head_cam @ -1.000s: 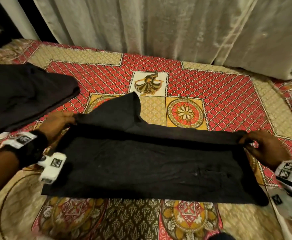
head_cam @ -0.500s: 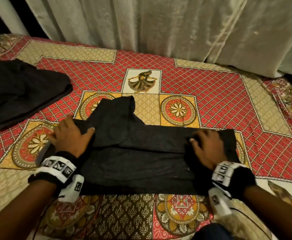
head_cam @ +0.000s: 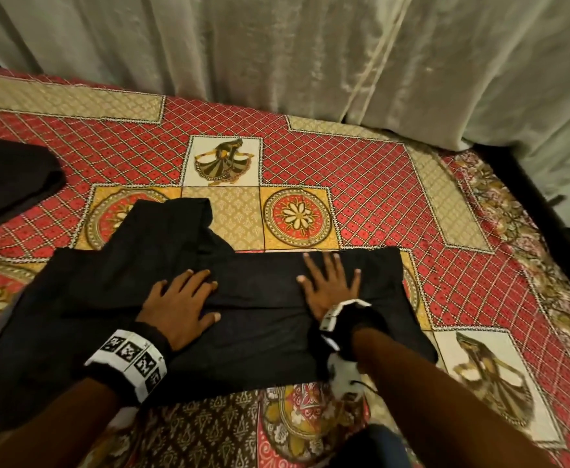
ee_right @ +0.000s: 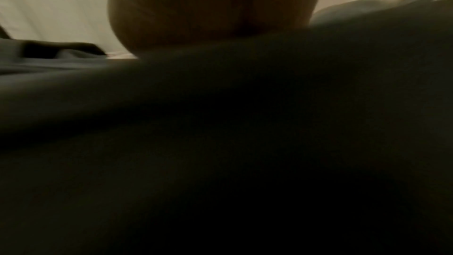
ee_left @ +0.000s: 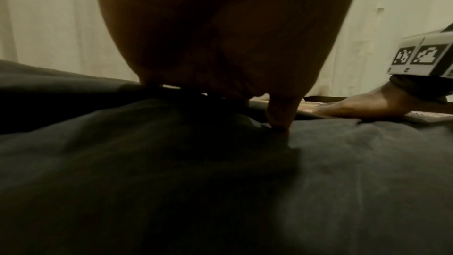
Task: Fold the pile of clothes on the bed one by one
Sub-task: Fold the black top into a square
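I press both flat hands, left hand (head_cam: 179,307) and right hand (head_cam: 330,285), on the half-folded black garment (head_cam: 249,339); sleeve (head_cam: 172,224) unfolded, dark pile (head_cam: 10,177) waits.

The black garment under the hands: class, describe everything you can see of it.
The black garment is plain, soft-looking dark cloth, lying flat on the patterned bedspread and partly folded into a wide band. A rumpled flap sticks out at its far left. The left hand and right hand press flat on it, fingers spread.
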